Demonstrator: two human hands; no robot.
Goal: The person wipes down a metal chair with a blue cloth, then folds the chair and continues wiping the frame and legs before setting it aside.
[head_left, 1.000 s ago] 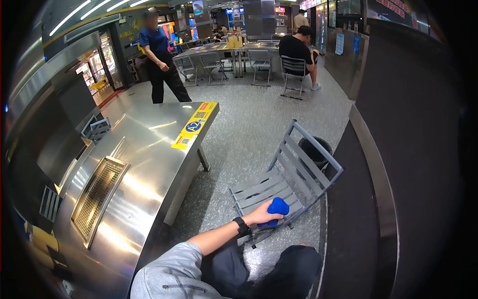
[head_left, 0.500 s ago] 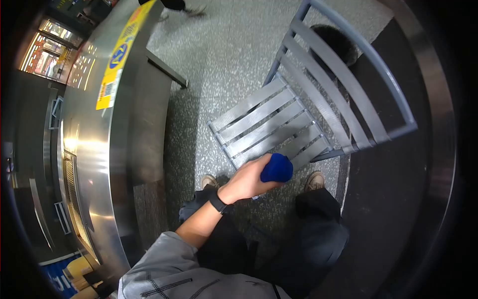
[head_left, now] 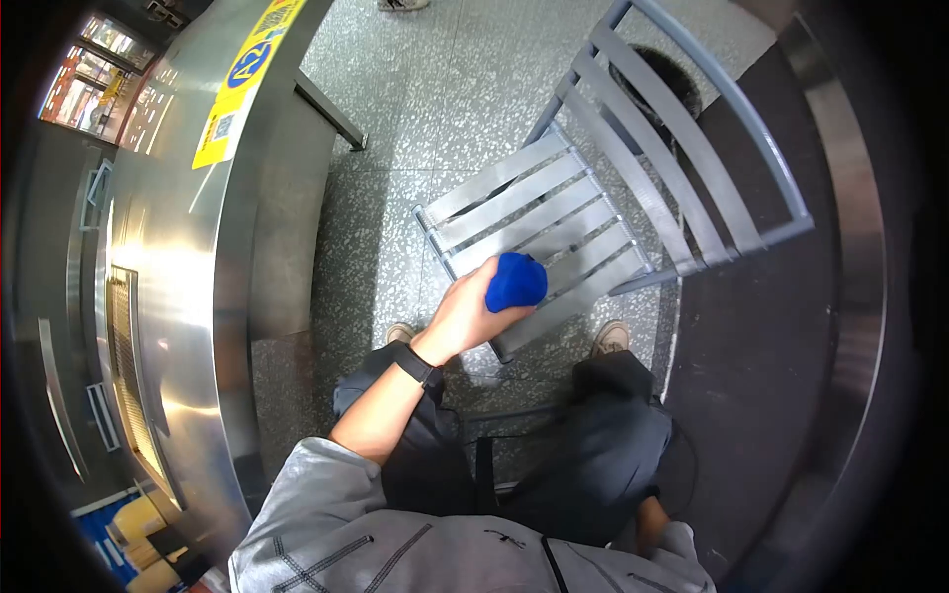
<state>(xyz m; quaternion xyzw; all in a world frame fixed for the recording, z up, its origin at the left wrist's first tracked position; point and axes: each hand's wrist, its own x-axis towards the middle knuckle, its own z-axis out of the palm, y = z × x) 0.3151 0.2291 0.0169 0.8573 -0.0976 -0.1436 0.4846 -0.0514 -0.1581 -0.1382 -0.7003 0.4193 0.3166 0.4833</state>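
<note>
My left hand (head_left: 460, 318), with a dark watch (head_left: 419, 367) on the wrist, is wrapped round a bright blue, rounded, soft-looking thing (head_left: 516, 282). Its exact kind I cannot tell. The blue thing overlaps the slatted seat of a grey metal chair (head_left: 494, 180) that stands before me, its curved backrest to the right. Of my right arm, only a bit of bare forearm (head_left: 650, 526) shows beside my right thigh; the hand itself is hidden.
A stainless steel counter (head_left: 188, 267) with a yellow label (head_left: 247, 74) runs along my left. Speckled flooring (head_left: 395, 128) lies under the chair. A dark round object (head_left: 657, 84) sits behind the backrest. On the right is a dark surface (head_left: 761, 356) with a metal edge.
My left hand and the blue thing have shifted up and left in view, with the grip kept. My right forearm has come into sight at the lower right. The view has shifted slightly.
</note>
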